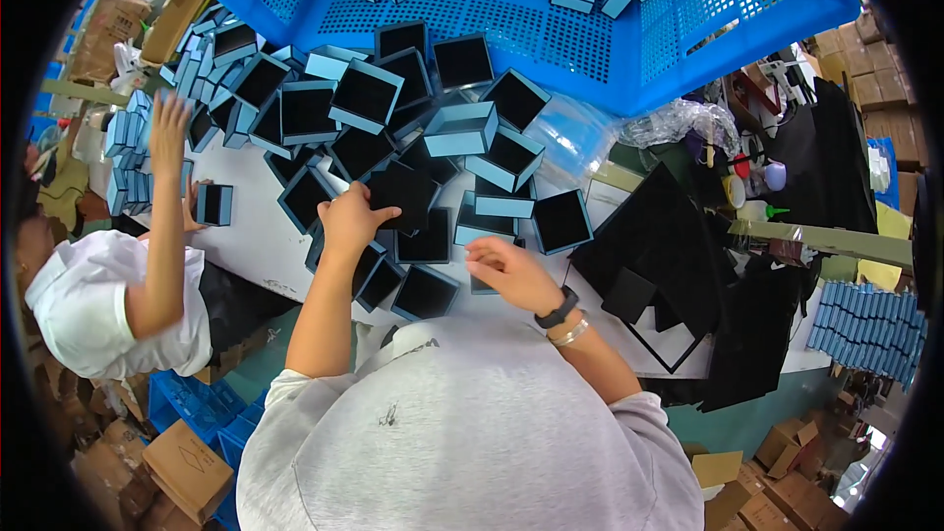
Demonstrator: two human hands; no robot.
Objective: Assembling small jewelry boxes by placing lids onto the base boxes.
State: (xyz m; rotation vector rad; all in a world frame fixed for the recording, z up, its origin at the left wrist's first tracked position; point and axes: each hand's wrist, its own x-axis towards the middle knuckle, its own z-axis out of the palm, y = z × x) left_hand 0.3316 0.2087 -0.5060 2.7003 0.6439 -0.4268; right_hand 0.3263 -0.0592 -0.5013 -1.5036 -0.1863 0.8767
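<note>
White tabletop (pixel 256 241), black square (pixel 405 194) pinched in left hand (pixel 350 222), right hand (pixel 517 275) unclenched, nearby

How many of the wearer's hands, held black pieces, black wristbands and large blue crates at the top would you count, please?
Hands: 2 (left hand, right hand)
Held black piece: 1
Black wristband: 1
Blue crate: 1
Total: 5

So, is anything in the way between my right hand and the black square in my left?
Nothing visible blocks it: your right hand has a clear line to the black square in your left hand. An open blue-edged box shows below that gap.
</note>
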